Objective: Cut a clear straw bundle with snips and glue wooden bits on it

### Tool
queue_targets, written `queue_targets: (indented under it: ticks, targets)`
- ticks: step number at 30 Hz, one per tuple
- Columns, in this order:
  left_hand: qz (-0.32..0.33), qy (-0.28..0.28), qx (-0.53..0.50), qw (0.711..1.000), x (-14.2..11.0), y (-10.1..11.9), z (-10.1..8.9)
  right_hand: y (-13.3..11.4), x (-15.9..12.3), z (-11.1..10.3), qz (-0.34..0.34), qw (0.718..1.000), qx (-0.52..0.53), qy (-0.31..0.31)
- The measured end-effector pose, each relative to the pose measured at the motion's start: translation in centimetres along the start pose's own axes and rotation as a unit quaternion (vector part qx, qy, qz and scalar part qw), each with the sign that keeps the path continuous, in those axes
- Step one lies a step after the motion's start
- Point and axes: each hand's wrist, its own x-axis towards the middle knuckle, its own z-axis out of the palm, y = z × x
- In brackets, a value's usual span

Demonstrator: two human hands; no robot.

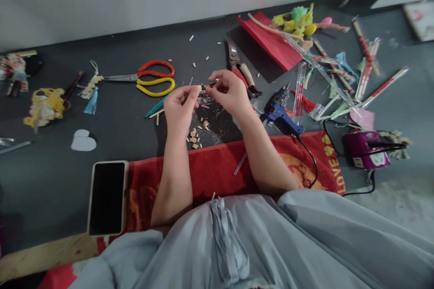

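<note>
My left hand (pixel 181 107) is closed in a pinch, fingertips pressed together. Close beside it, my right hand (pixel 232 91) pinches too. Between the fingertips is a small, short piece (pixel 204 86), partly pale and partly dark; its kind is too small to tell. Just under the hands lies a bunch of thin pins or wires (pixel 204 99), partly hidden. Nearer me is a heap of tiny cut wooden bits (pixel 194 137). A teal pen-like stick (pixel 156 107) lies to the left of my left hand, partly covered by it.
Scissors (pixel 149 78) lie left, pruning pliers (pixel 236 58) behind my right hand. A blue glue gun (pixel 280 115) with a cord is at right, near wrapped sticks (pixel 368 67) and red paper (pixel 271 40). A phone (pixel 107 198) and a red towel (pixel 217 169) lie in front.
</note>
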Motion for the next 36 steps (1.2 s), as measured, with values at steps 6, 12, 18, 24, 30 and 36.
queue_targets:
  ticks: [6,12,18,24,30,36]
  targets:
    - [-0.004,-0.006,0.011,1.0,0.2,-0.1,0.0,-0.9,-0.5,0.4,-0.16,0.982,-0.095,-0.025]
    - [0.039,-0.018,0.035,0.998,0.1,-0.3,0.0,-0.6,-0.3,0.1,-0.223,0.96,-0.166,-0.021]
    - [0.069,-0.021,0.047,0.996,0.0,-0.6,0.2,-0.1,-0.1,0.1,-0.197,0.973,-0.117,0.003]
    - [0.089,-0.005,0.063,0.994,-0.1,-0.1,0.1,0.2,-0.2,0.3,-0.155,0.987,-0.04,-0.018]
    - [0.117,0.01,0.088,0.989,-0.2,0.2,0.1,-0.1,-0.4,0.3,-0.158,0.987,-0.026,-0.028]
    - [0.193,0.011,0.135,0.972,-0.4,0.3,-0.2,-0.2,-0.4,0.2,-0.173,0.984,-0.035,-0.03]
